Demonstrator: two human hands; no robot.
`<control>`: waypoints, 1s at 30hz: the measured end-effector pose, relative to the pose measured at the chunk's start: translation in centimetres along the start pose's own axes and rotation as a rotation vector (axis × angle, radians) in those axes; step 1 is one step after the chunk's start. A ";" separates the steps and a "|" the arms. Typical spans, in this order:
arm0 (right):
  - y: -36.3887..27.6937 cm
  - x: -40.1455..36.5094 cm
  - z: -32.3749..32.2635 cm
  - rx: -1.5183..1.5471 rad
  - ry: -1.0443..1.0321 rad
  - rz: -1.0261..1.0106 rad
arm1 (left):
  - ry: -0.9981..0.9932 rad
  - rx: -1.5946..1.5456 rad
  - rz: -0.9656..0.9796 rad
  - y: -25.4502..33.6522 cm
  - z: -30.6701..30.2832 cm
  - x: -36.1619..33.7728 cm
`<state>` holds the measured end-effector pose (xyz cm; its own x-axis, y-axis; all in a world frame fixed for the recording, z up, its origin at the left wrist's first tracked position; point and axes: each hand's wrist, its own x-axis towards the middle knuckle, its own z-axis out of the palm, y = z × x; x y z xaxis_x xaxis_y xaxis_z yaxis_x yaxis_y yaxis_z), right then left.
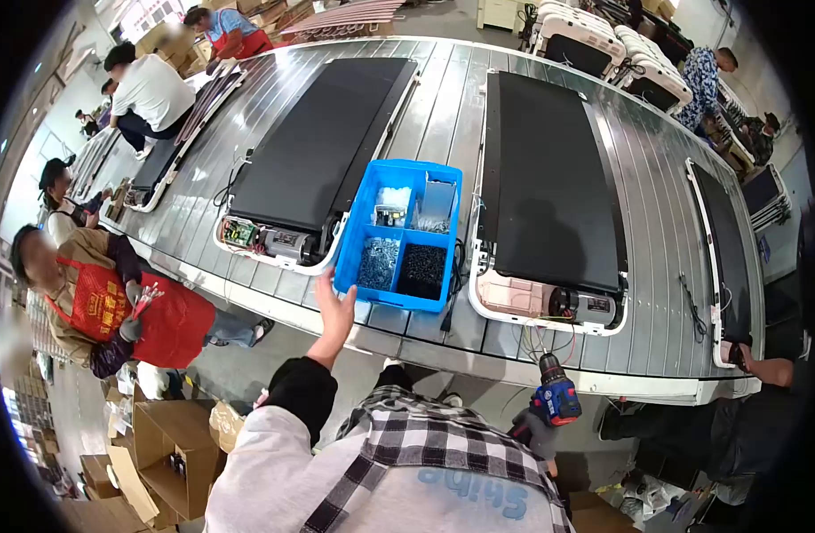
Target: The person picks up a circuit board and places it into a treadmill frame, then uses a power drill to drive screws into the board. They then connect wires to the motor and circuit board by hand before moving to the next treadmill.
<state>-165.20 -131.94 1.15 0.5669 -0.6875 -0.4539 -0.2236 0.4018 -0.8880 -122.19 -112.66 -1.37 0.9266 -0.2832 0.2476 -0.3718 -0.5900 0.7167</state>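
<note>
My left hand [336,311] is spread at the near left corner of a blue divided bin [372,297], its fingers apart and holding nothing. The bin's compartments hold silver screws [379,264], black screws [422,270] and other small parts. In my gloved right hand [536,432] is a blue and black power drill [556,396], its chuck toward the table edge. Just beyond the drill lies a treadmill frame [554,178] with an exposed motor [594,306] and loose wires. Another treadmill frame [305,142], with a green circuit board [240,233] and motor, lies left of the bin.
The slatted metal table [656,266] spans the view, with a third frame [723,249] at right. A person in a red apron [114,302] stands at left; another's hand [770,370] is at the right edge. Cardboard boxes [172,444] stand lower left.
</note>
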 end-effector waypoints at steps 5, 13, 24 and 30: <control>0.1 -1.1 3.0 -0.027 0.121 0.035 | -0.288 0.424 0.532 0.4 2.6 13.7; -1.3 -2.0 8.9 -0.049 0.294 0.079 | -0.712 0.397 0.806 -2.2 9.2 21.4; -2.5 -0.3 9.5 -0.080 0.355 0.082 | -0.630 -0.986 -0.356 -0.2 8.3 28.2; -3.2 4.4 5.8 -0.208 0.280 0.002 | -0.447 -1.467 -0.832 4.6 6.5 25.9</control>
<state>-157.36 -132.73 2.44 0.3333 -0.8379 -0.4323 -0.3975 0.2909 -0.8702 -100.32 -127.60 4.12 0.6474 -0.6043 -0.4645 0.7443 0.3698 0.5561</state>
